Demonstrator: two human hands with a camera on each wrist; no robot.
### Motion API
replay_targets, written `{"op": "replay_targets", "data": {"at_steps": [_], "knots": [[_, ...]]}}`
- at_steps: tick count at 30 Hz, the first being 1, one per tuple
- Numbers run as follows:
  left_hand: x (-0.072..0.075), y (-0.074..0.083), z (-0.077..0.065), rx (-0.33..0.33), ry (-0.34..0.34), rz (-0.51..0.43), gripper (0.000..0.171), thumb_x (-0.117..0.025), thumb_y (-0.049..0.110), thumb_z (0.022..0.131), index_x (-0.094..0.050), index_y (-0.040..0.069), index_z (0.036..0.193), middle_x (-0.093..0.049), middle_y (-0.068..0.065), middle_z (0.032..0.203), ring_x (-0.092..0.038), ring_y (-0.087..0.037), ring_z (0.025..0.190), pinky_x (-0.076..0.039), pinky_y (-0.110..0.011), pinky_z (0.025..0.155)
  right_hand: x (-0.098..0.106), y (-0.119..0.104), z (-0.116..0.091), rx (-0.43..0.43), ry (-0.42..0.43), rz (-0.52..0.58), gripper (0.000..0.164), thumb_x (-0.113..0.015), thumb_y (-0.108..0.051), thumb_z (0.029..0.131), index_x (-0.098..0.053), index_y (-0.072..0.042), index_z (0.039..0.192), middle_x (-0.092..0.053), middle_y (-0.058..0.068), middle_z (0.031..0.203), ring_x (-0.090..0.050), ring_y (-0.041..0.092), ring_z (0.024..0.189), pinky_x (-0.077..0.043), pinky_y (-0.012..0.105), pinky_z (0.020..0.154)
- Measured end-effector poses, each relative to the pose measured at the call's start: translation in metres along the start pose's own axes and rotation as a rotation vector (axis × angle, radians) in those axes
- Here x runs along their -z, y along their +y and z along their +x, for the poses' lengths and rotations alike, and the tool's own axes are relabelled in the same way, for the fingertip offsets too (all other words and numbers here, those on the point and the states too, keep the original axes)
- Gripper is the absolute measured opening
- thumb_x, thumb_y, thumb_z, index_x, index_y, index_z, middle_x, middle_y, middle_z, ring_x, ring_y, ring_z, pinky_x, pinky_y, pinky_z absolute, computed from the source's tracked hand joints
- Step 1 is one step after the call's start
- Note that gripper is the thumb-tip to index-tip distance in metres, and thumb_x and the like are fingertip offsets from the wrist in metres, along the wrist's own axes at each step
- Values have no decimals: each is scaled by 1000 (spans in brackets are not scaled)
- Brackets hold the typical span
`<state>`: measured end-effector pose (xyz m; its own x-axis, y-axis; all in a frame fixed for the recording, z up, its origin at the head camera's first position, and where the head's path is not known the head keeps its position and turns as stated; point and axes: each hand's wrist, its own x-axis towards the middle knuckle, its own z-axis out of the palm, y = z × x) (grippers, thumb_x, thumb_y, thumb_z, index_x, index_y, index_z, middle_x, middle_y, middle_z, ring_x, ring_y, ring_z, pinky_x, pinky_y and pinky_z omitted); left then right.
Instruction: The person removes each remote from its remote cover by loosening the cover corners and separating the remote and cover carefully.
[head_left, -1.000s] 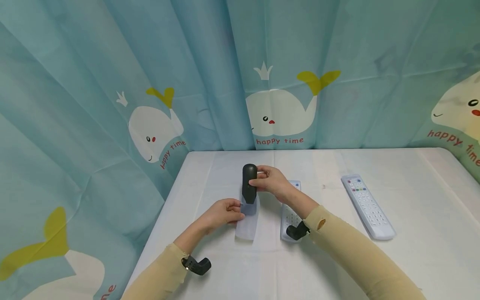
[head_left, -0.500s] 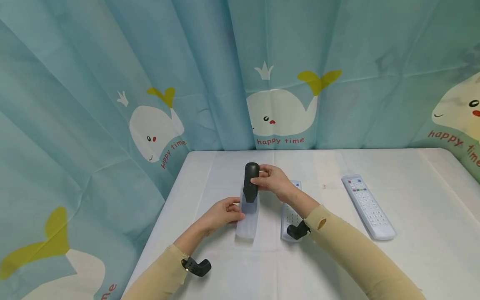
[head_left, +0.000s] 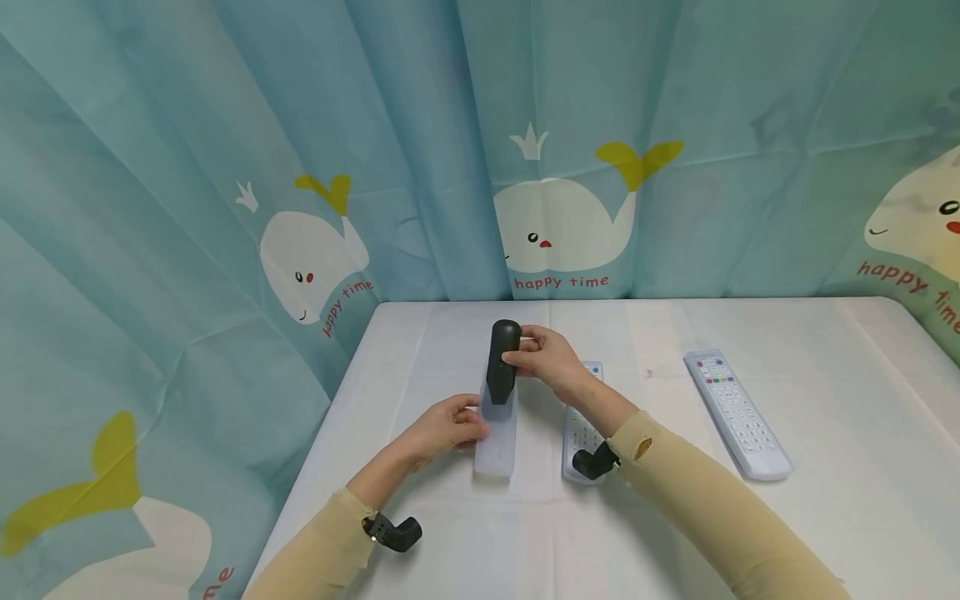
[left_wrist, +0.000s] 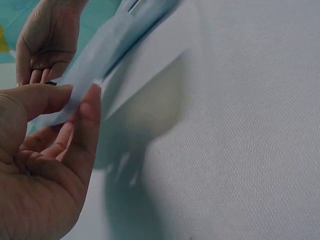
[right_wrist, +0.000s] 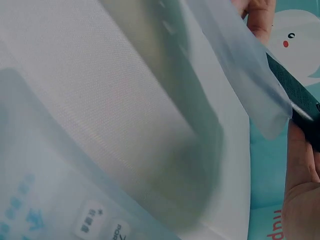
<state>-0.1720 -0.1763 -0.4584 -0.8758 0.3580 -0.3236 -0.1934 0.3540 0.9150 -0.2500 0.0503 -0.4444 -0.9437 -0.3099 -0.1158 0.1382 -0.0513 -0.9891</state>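
A black remote control [head_left: 503, 354], its dark back towards the head camera, stands partly inside a translucent soft sleeve [head_left: 496, 454] above the table. My right hand [head_left: 549, 360] pinches the remote's far part from the right side. Between thumb and fingers, my left hand [head_left: 447, 427] holds the left edge of the sleeve; the left wrist view shows this left hand [left_wrist: 47, 180] pinching the thin sleeve [left_wrist: 102, 52]. At the sleeve's mouth in the right wrist view, the black remote [right_wrist: 292, 85] sticks out, held by the right hand [right_wrist: 302, 185]. How deep it sits is unclear.
A light-covered remote [head_left: 581, 433] lies under my right forearm. Another covered remote [head_left: 738, 414] rests farther right on the white table [head_left: 637, 542]. Behind the table's far edge hangs a blue curtain [head_left: 420, 150] with whale prints.
The black remote has shifted slightly away from me and to the right with the right hand. The sleeve has straightened a little. My left hand stays nearly in place.
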Motion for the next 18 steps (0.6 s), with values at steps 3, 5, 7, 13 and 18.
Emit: {"op": "replay_targets", "data": {"at_steps": [3,5,7,13,18], "knots": [[-1,1,2,9,26,16,48,-74,16,96,-54,-1,136,-72,-8,105,-67,-19,93,-58,-37,82,0,1,0,2,-9,-1,59,-75,-5,92,-48,3,145,-71,21,117,-73,28,101,-56,41,94],[-2,1,4,5,46,28,44,-75,18,95,-57,-1,130,-72,-7,102,-66,-18,90,-58,-37,79,0,3,0,7,-17,-2,60,-75,-6,92,-47,2,146,-71,21,116,-73,29,100,-56,42,95],[-3,0,6,1,63,43,42,-76,18,94,-58,0,127,-72,-6,99,-66,-17,89,-58,-35,78,0,3,-1,14,-30,-1,61,-75,-5,92,-47,1,146,-72,20,114,-73,29,100,-56,42,94],[-4,0,7,-8,77,51,46,-76,14,94,-56,-1,132,-71,-8,105,-66,-19,96,-58,-36,84,-1,1,-3,24,-57,-11,62,-76,-1,89,-48,-2,145,-72,19,110,-73,27,98,-59,41,88],[-4,1,5,-9,69,67,50,-75,12,94,-52,-1,137,-70,-11,110,-65,-20,99,-58,-38,87,0,0,-4,14,-54,-32,58,-75,1,90,-50,-2,143,-73,20,110,-74,29,96,-60,42,85]]}}
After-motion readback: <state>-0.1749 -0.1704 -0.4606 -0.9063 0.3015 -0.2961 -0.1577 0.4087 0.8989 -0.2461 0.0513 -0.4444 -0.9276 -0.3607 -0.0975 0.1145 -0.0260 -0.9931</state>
